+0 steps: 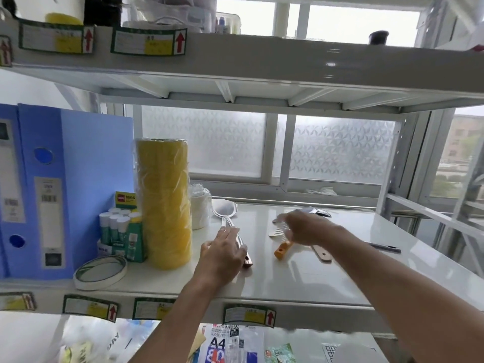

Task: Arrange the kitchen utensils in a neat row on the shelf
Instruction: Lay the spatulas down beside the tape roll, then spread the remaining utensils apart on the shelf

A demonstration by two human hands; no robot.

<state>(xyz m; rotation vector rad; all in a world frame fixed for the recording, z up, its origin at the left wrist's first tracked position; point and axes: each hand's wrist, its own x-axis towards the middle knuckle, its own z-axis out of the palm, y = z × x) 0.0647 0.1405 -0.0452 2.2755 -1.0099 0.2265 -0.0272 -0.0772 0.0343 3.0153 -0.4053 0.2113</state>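
A steel ladle (224,208) with a brown handle end lies on the white shelf (288,279), bowl toward the back. My left hand (222,255) rests on its handle, fingers laid over it. An orange-handled slotted spatula (282,250) and a wooden-handled utensil (322,254) lie in the middle. My right hand (306,227), blurred, hovers over them with fingers spread, hiding their heads. A shiny spoon bowl (320,211) shows behind that hand. A dark-handled utensil (385,248) lies to the right, partly behind my right forearm.
A tall yellow tape stack (163,200), white roll (200,209), glue sticks (119,226), a round tape ring (100,271) and blue binders (60,184) fill the shelf's left side. The upper shelf (235,56) hangs close overhead. Window frame behind.
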